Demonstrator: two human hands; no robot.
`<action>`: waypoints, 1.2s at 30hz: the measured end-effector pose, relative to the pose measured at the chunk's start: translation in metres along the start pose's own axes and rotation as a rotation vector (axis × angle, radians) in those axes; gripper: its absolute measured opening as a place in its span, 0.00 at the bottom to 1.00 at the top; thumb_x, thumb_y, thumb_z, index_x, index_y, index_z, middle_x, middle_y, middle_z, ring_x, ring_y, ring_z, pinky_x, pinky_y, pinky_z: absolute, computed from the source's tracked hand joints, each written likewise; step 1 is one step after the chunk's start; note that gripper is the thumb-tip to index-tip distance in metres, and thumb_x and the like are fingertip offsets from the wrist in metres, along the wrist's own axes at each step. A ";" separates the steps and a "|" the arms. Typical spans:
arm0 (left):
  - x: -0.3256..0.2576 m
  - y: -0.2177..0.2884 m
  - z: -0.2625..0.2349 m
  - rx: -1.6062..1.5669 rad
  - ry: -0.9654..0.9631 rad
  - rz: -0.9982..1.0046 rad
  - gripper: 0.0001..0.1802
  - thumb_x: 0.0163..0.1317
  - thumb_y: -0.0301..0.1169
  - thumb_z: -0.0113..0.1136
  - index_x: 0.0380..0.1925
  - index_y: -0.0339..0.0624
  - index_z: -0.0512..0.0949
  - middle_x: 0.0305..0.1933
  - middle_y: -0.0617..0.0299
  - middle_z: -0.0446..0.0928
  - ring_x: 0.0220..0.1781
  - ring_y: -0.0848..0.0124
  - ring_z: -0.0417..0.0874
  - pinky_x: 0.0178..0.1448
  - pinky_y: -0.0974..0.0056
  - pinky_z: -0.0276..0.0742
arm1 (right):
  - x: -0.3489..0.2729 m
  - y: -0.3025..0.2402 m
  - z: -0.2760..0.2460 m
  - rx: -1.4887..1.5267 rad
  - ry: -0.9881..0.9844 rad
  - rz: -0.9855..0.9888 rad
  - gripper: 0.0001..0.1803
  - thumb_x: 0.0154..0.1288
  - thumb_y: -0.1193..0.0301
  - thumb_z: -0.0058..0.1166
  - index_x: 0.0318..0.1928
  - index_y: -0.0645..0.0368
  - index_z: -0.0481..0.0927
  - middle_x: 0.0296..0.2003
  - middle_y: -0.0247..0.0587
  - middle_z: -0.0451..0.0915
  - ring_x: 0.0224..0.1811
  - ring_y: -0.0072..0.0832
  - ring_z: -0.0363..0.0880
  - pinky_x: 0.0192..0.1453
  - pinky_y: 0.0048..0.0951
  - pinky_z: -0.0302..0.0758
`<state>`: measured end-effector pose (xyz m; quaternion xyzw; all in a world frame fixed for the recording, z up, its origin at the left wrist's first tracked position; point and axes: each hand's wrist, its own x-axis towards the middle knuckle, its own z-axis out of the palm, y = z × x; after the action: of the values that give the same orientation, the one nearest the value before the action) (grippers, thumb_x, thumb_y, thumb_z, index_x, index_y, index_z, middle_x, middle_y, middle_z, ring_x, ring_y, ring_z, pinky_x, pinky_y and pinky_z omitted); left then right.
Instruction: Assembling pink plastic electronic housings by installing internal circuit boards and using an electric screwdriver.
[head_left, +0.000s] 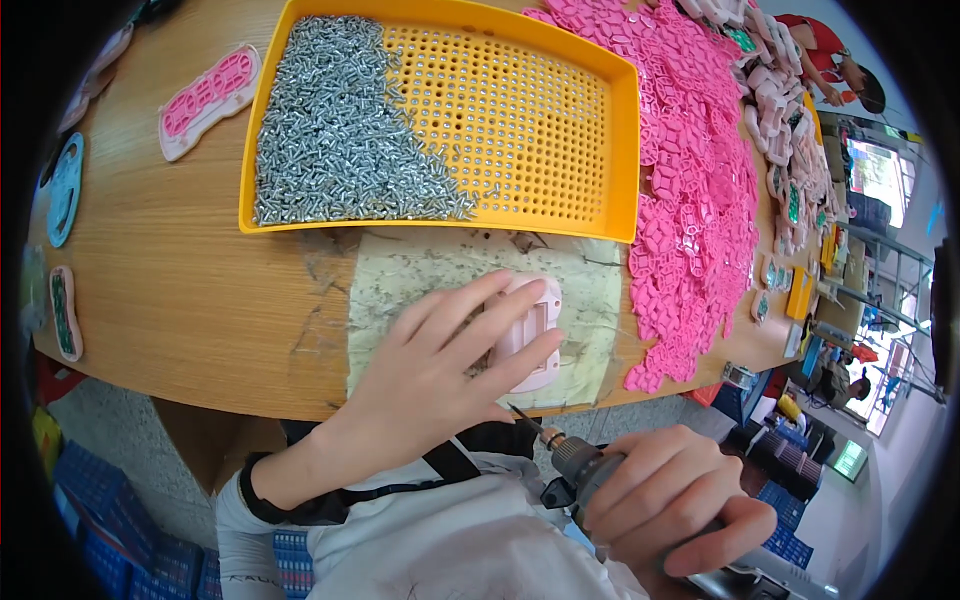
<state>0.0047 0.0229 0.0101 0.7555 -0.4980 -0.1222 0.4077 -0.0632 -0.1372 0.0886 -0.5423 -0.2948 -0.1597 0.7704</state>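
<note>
My left hand [440, 365] lies flat, fingers spread, on a pale pink plastic part [535, 335] that rests on a worn greenish mat [420, 275] at the table's near edge. My right hand [665, 500] grips an electric screwdriver [570, 462] below the table edge; its bit points up and left toward the part, a short way off it. A yellow perforated tray [520, 110] just behind the mat holds a heap of small silver screws [335, 130] in its left half.
A big pile of bright pink plastic pieces [690, 170] covers the table's right side. Pink and teal oblong parts [208, 98] lie at the far left. Another person [835, 65] works at the top right. Blue crates stand on the floor below.
</note>
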 end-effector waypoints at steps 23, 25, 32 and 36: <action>0.005 -0.001 0.011 -0.005 0.014 0.020 0.38 0.32 0.37 0.70 0.52 0.43 0.75 0.67 0.55 0.62 0.62 0.51 0.67 0.59 0.55 0.73 | -0.005 0.027 0.005 0.000 -0.085 0.060 0.11 0.58 0.77 0.58 0.28 0.70 0.69 0.16 0.42 0.69 0.11 0.30 0.65 0.13 0.26 0.60; 0.005 0.001 0.009 0.021 0.008 0.029 0.38 0.33 0.37 0.70 0.52 0.43 0.75 0.67 0.55 0.63 0.62 0.51 0.67 0.58 0.55 0.73 | 0.004 0.026 -0.006 0.023 -0.239 0.103 0.13 0.61 0.71 0.58 0.32 0.67 0.68 0.16 0.42 0.72 0.12 0.31 0.71 0.16 0.28 0.70; 0.003 -0.002 0.021 0.052 0.079 0.083 0.35 0.38 0.36 0.72 0.52 0.41 0.75 0.66 0.54 0.63 0.64 0.54 0.64 0.62 0.56 0.69 | 0.021 0.037 -0.024 0.211 -0.429 0.160 0.14 0.61 0.68 0.59 0.33 0.68 0.72 0.17 0.40 0.74 0.11 0.29 0.71 0.16 0.27 0.70; 0.000 -0.005 0.022 0.108 0.113 0.104 0.34 0.38 0.35 0.73 0.50 0.41 0.76 0.66 0.53 0.63 0.62 0.52 0.66 0.62 0.54 0.69 | 0.030 0.024 -0.022 0.204 -0.426 0.029 0.15 0.60 0.67 0.60 0.34 0.68 0.73 0.17 0.41 0.75 0.12 0.31 0.73 0.17 0.28 0.72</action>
<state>-0.0045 0.0130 -0.0078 0.7554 -0.5184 -0.0310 0.3996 -0.0203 -0.1462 0.0839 -0.4873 -0.4575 0.0001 0.7438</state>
